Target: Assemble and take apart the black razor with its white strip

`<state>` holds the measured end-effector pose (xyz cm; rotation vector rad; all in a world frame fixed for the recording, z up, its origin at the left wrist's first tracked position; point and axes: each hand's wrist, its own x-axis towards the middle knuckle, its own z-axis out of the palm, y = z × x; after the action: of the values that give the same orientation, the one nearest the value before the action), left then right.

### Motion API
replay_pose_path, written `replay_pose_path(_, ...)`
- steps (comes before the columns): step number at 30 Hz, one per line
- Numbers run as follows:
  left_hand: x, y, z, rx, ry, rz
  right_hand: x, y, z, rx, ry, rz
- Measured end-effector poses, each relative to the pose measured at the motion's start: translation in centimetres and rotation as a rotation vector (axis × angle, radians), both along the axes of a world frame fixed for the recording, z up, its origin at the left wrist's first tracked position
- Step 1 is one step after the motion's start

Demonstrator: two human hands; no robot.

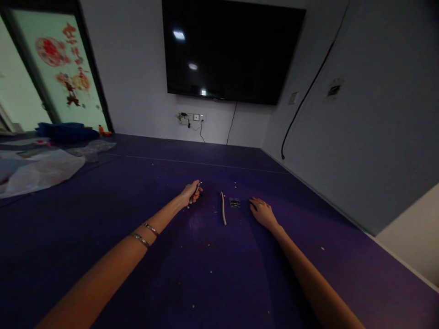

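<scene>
My left hand (193, 192) is closed around a slim, dark tool (198, 186) with a light, shiny tip; its exact kind is too small to make out. To its right, a cream-coloured, slightly bent piece like a short cable (223, 209) lies lengthwise on the purple surface (206, 283). Beside that piece sits a small dark rectangular item (235, 202) with pale markings, flat and untouched. My right hand (262, 212) rests palm down just right of the rectangle, fingers stretched out and holding nothing.
Small white scraps are scattered over the purple surface. Clear plastic bags (44, 169) and a dark blue bundle (66, 131) lie at the far left. A television (233, 50) hangs on the back wall above sockets (196, 117). A black cable (302, 100) dangles along the right wall.
</scene>
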<state>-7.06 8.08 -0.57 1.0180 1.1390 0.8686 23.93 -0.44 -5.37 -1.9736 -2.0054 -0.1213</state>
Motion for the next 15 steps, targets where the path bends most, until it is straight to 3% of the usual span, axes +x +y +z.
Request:
replay_pose_path(4, 1.2, -0.4, 1.1, 0.221, 0.061, -0.023, 0.1, 0.2, -0.2, 0.01, 0.002, -0.001)
replay_pose_path(11, 3.8, -1.4, 1.7, 0.407, 0.03, -0.078, 0.2, 0.3, -0.3, -0.003, 0.001, -0.003)
replay_pose_path(15, 4.3, -1.9, 1.3, 0.464, 0.021, -0.179, 0.1, 0.2, -0.2, -0.001, 0.0, -0.01)
